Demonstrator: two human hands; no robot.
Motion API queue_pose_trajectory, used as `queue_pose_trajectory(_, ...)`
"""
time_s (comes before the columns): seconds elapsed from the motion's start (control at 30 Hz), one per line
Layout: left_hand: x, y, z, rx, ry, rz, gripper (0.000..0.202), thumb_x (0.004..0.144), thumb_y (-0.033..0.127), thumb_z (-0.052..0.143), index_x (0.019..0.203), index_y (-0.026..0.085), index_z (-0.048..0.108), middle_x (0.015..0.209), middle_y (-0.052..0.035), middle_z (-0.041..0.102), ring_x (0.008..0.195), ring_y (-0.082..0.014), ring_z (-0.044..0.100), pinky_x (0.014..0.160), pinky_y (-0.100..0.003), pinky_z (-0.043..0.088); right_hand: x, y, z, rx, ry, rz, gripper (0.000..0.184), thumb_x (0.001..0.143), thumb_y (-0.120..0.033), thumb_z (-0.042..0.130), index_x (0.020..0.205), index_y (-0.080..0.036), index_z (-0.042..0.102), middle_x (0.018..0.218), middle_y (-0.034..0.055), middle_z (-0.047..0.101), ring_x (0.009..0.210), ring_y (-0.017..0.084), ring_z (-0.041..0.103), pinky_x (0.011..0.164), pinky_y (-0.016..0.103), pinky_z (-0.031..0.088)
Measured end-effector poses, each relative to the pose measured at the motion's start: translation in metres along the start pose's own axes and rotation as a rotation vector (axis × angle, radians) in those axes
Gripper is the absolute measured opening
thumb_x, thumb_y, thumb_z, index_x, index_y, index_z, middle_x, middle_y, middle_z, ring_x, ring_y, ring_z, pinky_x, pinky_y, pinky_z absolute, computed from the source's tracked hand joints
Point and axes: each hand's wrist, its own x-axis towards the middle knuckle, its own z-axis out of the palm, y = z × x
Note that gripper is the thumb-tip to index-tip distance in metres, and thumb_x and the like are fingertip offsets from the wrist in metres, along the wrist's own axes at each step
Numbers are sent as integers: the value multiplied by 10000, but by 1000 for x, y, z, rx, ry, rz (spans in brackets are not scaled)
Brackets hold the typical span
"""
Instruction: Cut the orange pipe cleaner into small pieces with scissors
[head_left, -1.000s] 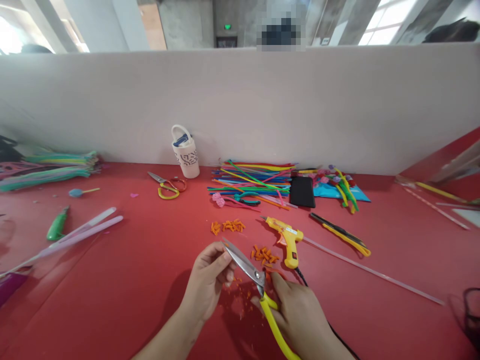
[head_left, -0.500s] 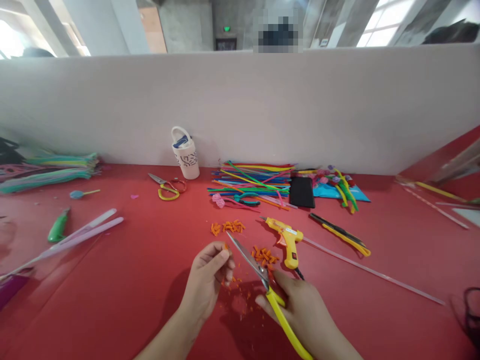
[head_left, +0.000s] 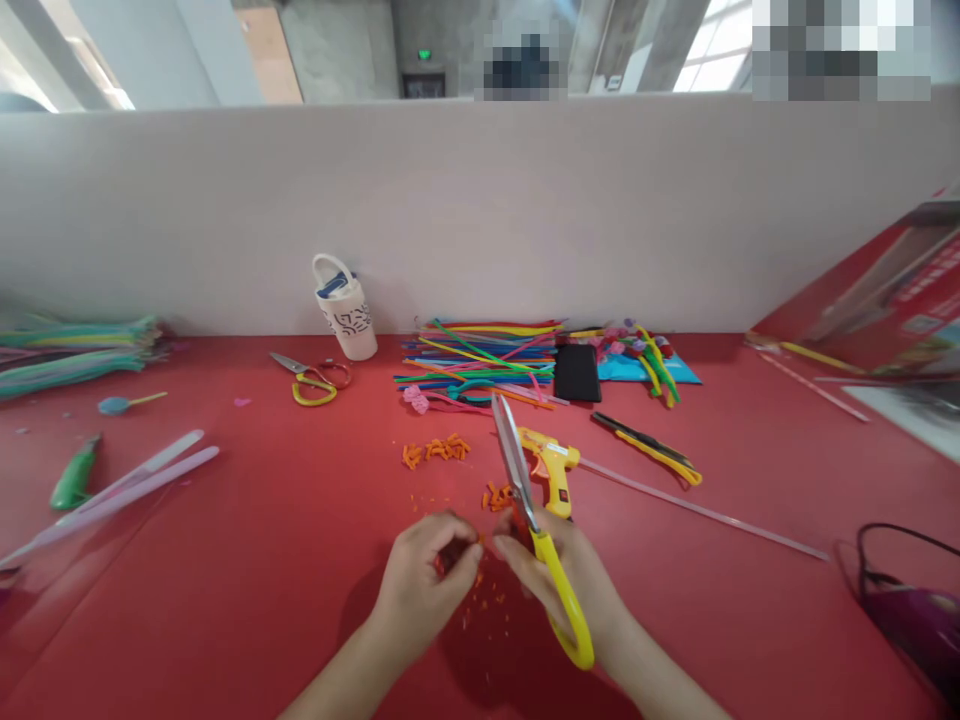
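Note:
Scissors with yellow and red handles rest in my right hand, blades together and pointing away from me. The fingertips of my left hand pinch a tiny orange piece, mostly hidden. Both hands' fingertips nearly meet over the red table. Beyond them lie small cut orange pieces in a loose row. A second heap of orange pieces is partly covered by the scissors and my right hand. Orange crumbs are scattered below my fingers.
A yellow glue gun with a long glue stick lies just beyond my right hand. Farther back are pipe cleaners, a black phone, a box cutter, other scissors and a white cup.
My right hand has turned the scissors more upright and come closer to my left hand. My left hand has lowered slightly. The camera view has shifted right.

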Motion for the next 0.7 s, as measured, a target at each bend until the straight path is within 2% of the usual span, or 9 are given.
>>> queue_pose_trajectory(0.13, -4, 1, 3, 182, -72, 183, 147, 708, 85, 445, 627, 174, 531, 566, 8, 507, 506, -97, 454, 513, -209, 354, 0, 3, -1, 7, -30, 4, 90, 659, -226, 487, 603, -197, 423, 529, -61, 383, 468, 81, 365, 435, 183, 322)
queue_pose_trajectory(0.33, -5, -1, 4, 279, -103, 300, 158, 715, 70, 429, 639, 167, 528, 568, -2, 484, 505, -102, 428, 491, -208, 329, 0, 9, -2, -17, -52, 9, 118, 616, -162, 447, 547, -204, 362, 495, -75, 303, 455, 75, 324, 404, 176, 256)
queue_pose_trajectory(0.57, -6, -2, 4, 360, -128, 357, 175, 719, 73, 425, 598, 168, 508, 580, -10, 478, 519, -114, 417, 495, -225, 320, 3, 12, 0, -45, -82, -3, 105, 618, -182, 455, 554, -201, 375, 504, -76, 313, 463, 72, 316, 424, 176, 270)
queue_pose_trajectory(0.7, -5, 0, 3, 285, -121, 284, 169, 729, 98, 428, 614, 167, 529, 561, -3, 483, 505, -111, 423, 494, -228, 327, 3, 17, 0, -78, -51, 3, 92, 622, -162, 455, 564, -201, 396, 501, -74, 337, 460, 75, 338, 422, 177, 269)
